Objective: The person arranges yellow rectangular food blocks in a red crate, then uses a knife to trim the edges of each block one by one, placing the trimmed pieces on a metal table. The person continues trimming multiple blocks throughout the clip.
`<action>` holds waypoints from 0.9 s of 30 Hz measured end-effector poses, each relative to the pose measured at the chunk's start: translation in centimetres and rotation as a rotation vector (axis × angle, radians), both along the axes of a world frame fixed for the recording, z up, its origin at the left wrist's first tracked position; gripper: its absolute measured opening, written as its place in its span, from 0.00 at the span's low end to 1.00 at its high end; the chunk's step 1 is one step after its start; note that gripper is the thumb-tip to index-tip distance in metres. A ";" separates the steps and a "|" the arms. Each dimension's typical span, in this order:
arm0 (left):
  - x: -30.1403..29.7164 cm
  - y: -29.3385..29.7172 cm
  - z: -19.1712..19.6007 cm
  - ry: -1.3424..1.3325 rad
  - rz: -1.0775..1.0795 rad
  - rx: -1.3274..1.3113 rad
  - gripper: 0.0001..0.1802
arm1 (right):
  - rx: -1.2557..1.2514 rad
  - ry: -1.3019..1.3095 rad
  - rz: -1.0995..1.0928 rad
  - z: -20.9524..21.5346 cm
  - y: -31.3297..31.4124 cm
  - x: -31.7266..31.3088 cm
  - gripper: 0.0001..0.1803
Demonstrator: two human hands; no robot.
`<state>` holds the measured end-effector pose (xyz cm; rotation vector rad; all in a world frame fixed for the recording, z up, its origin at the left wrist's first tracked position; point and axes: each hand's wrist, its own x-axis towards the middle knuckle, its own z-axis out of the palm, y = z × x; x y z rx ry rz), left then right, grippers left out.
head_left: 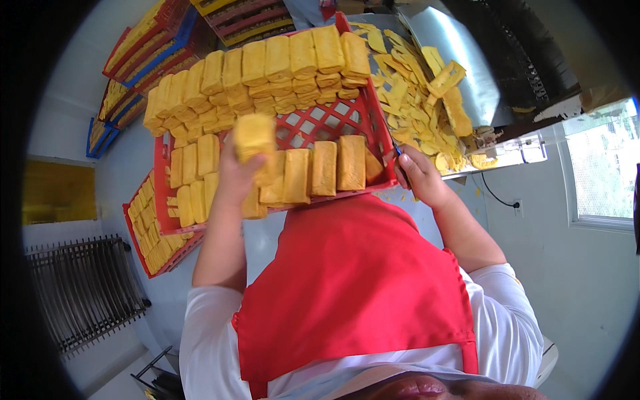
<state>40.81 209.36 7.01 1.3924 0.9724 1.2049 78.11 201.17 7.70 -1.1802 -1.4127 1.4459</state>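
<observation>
My left hand (pixel 235 175) grips a yellow loaf-like block (pixel 255 135), blurred by motion, over the red crate (pixel 393 137). Rows of similar blocks (pixel 291 57) are stacked along the crate's far side, with several more along its near side. At the crate's right edge my right hand (pixel 423 177) is closed around the dark handle of a knife (pixel 397 149). Only a short part of the knife shows.
Yellow trimmings (pixel 410 100) lie heaped on the metal table beyond my right hand. Coloured crates (pixel 143 57) of blocks are stacked at the far left. Another red crate (pixel 179 261) sits lower left, near a dark metal rack (pixel 87 287). A power cord (pixel 497 197) hangs at right.
</observation>
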 end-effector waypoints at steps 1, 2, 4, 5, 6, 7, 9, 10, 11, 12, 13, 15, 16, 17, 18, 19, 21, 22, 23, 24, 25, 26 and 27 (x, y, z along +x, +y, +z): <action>4.0 -0.2 2.3 0.054 -0.121 0.076 0.38 | 0.028 -0.118 -0.016 0.1 0.0 1.2 0.20; 6.6 0.0 2.8 0.140 -0.184 0.130 0.40 | 0.060 -0.238 -0.029 0.1 0.1 2.3 0.21; 11.8 0.3 4.3 0.213 -0.250 0.204 0.41 | 0.105 -0.406 -0.067 0.7 0.3 4.3 0.21; 13.4 0.3 4.6 0.298 -0.255 0.276 0.42 | 0.099 -0.429 -0.054 1.8 0.1 4.9 0.21; 14.7 0.2 4.9 0.338 -0.265 0.259 0.43 | 0.096 -0.454 -0.043 3.1 0.0 5.4 0.20; 15.8 0.0 5.0 0.377 -0.273 0.241 0.45 | 0.094 -0.479 -0.030 4.1 0.0 5.9 0.20; 18.1 -0.2 5.0 0.411 -0.291 0.227 0.46 | 0.221 -0.484 0.057 5.4 -0.7 6.8 0.20; 18.9 -0.4 4.8 0.411 -0.295 0.229 0.46 | 0.256 -0.495 0.095 6.1 -0.9 7.1 0.20; 19.7 -0.6 4.6 0.411 -0.299 0.232 0.46 | 0.290 -0.505 0.131 6.4 -1.1 7.4 0.20; 20.5 -0.7 4.5 0.449 -0.291 0.245 0.46 | 0.300 -0.565 0.158 6.3 -1.0 7.9 0.20; 21.2 -1.1 4.7 0.453 -0.300 0.254 0.46 | 0.305 -0.610 0.141 6.1 -1.1 8.5 0.20; 22.2 -1.9 5.4 0.467 -0.304 0.275 0.45 | 0.324 -0.695 0.117 5.6 -0.8 9.5 0.21; 22.4 -1.9 4.7 0.403 -0.366 0.192 0.44 | 0.305 -0.691 0.103 5.3 -0.4 9.9 0.20; 22.7 -2.0 4.3 0.384 -0.358 0.159 0.43 | 0.280 -0.687 0.092 4.9 -0.2 10.3 0.20; 23.2 -2.2 4.1 0.361 -0.352 0.128 0.42 | 0.254 -0.686 0.078 4.5 0.0 10.9 0.20; 23.6 -2.4 3.9 0.339 -0.346 0.097 0.41 | 0.234 -0.693 0.004 2.8 0.8 11.7 0.19; 24.3 -2.9 3.3 0.287 -0.385 0.034 0.40 | 0.192 -0.706 -0.145 -2.0 2.6 13.8 0.19; 24.7 -3.2 3.1 0.273 -0.378 0.015 0.40 | 0.038 -0.575 -0.117 -2.8 2.9 14.7 0.20; 25.1 -3.4 2.8 0.258 -0.373 -0.005 0.40 | -0.117 -0.441 -0.090 -3.0 3.0 15.3 0.21; 25.5 -3.2 2.7 0.371 -0.361 0.161 0.39 | -0.270 -0.306 -0.062 -3.3 3.0 15.7 0.22; 25.9 -2.8 2.9 0.483 -0.347 0.327 0.38 | -0.339 -0.086 -0.035 -3.6 2.8 15.7 0.23; 26.5 -2.7 3.1 0.591 -0.340 0.491 0.37 | -0.411 0.136 -0.017 -2.7 2.1 14.8 0.24; 27.1 -3.2 3.5 0.660 -0.350 0.583 0.36 | -0.473 0.358 0.008 -1.7 1.5 13.9 0.25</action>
